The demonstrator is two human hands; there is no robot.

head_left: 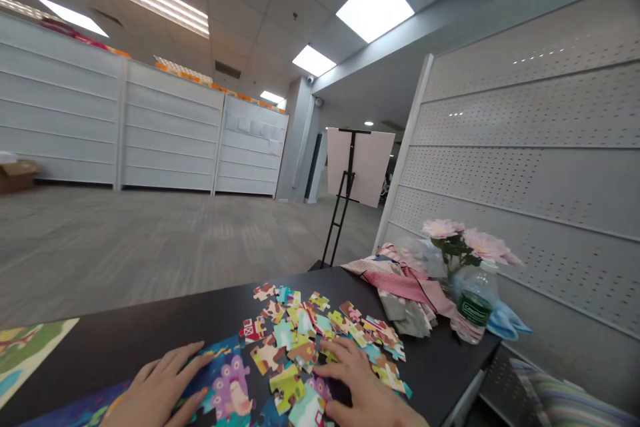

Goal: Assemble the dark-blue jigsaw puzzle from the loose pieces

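Two hands are resting on a black table (pixel 150 330) that is carrying everything here. Largest on it is the joined part of the puzzle (pixel 225 387), lying flat at the near edge: deep blue and purple, with a pink cartoon creature showing, its long side running left to right along that edge. Beyond the joined part and to its right, the loose puzzle pieces (pixel 320 327) are lying scattered in a band that is stretching away toward the far right corner; they are small interlocking shapes in yellow, teal, red and brown, mostly face up. Right of that scatter, folded pink and patterned cloth (pixel 405 287) is lying beside a clear bottle (pixel 473 307) with a green label, which is holding pink flowers (pixel 470 240).

The left hand (pixel 155 390) is lying open, palm down, fingers spread and pointing right onto the joined part. The right hand (pixel 363 387) is also lying open and flat, fingers pointing left, its fingertips pressing on loose pieces at the near end of the scatter; it is gripping nothing.
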